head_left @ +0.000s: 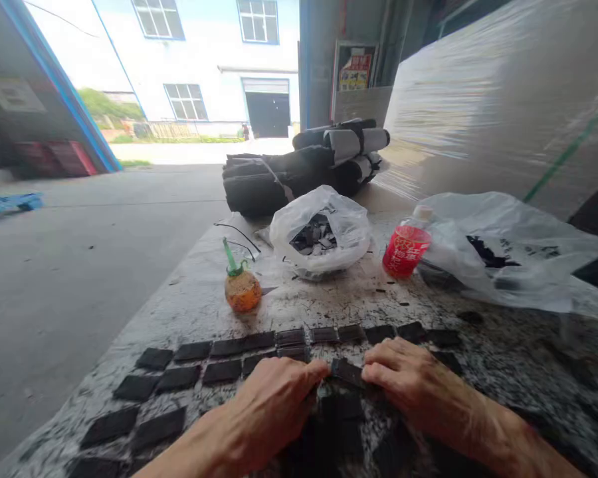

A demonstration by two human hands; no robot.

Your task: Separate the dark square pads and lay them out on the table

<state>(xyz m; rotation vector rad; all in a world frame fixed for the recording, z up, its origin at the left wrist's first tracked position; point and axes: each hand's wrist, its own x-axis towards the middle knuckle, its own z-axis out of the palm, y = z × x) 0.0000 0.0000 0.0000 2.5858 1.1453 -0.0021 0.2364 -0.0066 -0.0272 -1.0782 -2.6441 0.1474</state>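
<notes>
A small black rectangular piece [347, 373] sits tilted between my two hands, low in the middle of the view. My left hand [282, 392] is closed, thumb and finger pinched at the piece's left end. At its right end, my right hand [411, 377] grips with bent fingers. Similar flat black pieces, such as one near the far row's left end [153, 359], lie in rough rows on the smudged table [199, 292] around my hands. Below my hands, more dark material is shadowed and hard to make out.
Beyond the rows stand an orange bottle with a green spout [243, 291], a white plastic bag of dark scraps [289, 232], and a red-labelled bottle [406, 249]. A second plastic bag [533, 265] lies right. Black rolls [279, 176] and a wrapped stack [478, 119] are behind.
</notes>
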